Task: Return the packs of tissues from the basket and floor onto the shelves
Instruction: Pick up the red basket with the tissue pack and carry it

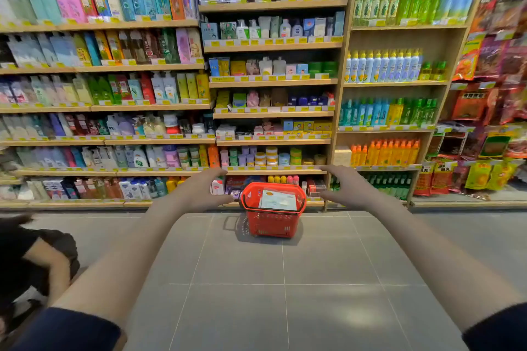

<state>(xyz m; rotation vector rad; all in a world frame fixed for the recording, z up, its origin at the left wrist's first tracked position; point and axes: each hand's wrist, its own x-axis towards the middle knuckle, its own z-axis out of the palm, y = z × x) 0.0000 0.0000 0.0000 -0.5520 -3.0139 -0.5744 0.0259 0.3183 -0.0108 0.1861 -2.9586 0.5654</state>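
A red plastic shopping basket (272, 222) stands on the grey tiled floor in front of the shelves. A pale pack of tissues (278, 199) lies in its top. Both my arms stretch forward toward it. My left hand (204, 186) hovers left of the basket, fingers apart, holding nothing. My right hand (346, 184) hovers right of the basket, also spread and holding nothing. Neither hand touches the basket. I see no tissue packs on the floor.
Wooden shelves (271, 171) packed with bottles, jars and boxes fill the wall ahead. A rack of snack bags (484, 111) stands at the right. Another person (34, 262) in dark clothes crouches at the lower left.
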